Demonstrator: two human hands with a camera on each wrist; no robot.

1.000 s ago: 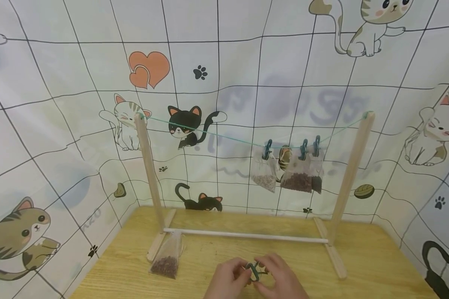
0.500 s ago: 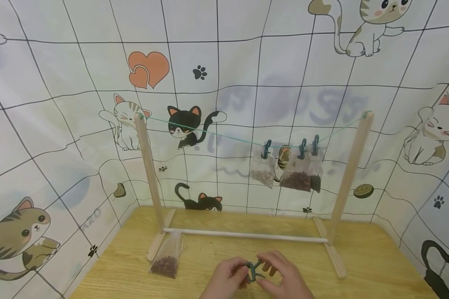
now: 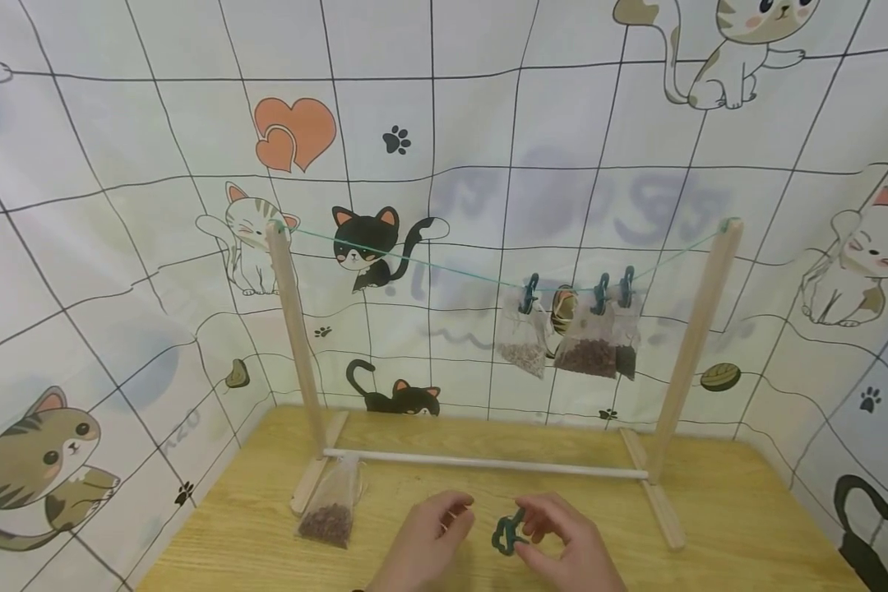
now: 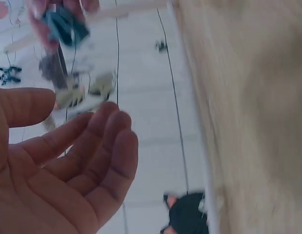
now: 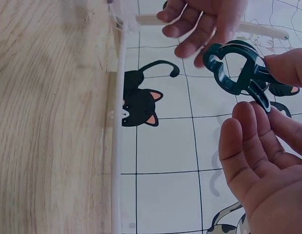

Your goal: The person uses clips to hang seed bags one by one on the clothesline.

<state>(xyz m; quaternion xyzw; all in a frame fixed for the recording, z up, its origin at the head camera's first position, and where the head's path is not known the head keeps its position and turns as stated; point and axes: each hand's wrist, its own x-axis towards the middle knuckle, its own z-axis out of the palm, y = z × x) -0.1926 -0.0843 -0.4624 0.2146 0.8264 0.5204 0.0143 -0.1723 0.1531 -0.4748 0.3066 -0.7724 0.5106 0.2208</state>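
A dark green plastic clip (image 3: 506, 533) with a rounded, looped jaw is pinched by its handles between the thumb and fingers of my right hand (image 3: 566, 538). In the right wrist view the clip (image 5: 238, 68) points toward the other hand, its handles at my thumb and fingertips. My left hand (image 3: 432, 534) is apart from it to the left, palm up in the left wrist view with relaxed fingers (image 4: 124, 151) and nothing in them. On the table at the left lies a clear bag (image 3: 329, 510) with reddish-brown bits in its bottom.
A wooden frame stands behind the hands, with a left post (image 3: 296, 337), a right post (image 3: 696, 353) and a white crossbar (image 3: 481, 462). Along its green string (image 3: 437, 265), several similar clips hold small bags, one with pale bits (image 3: 521, 353) and one with brown bits (image 3: 588, 355).
My left hand has let go of the clip and drawn away to the left. The clip stays in my right hand, which now holds it alone.
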